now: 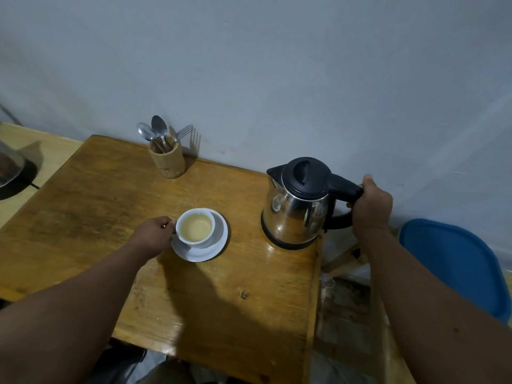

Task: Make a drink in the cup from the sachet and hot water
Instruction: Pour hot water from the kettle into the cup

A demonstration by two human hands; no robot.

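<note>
Our right hand (372,207) is wrapped around the handle of the kettle (297,203), which sits at the table (235,300) corner. Our left hand (153,234) pinches the handle of the cup (196,227) on its saucer (206,252), well to the left of the kettle grip. The cup holds something pale; we see no sachet. A fast tilt could splash hot water over our left fingers, and a loose lid could drop open.
</note>
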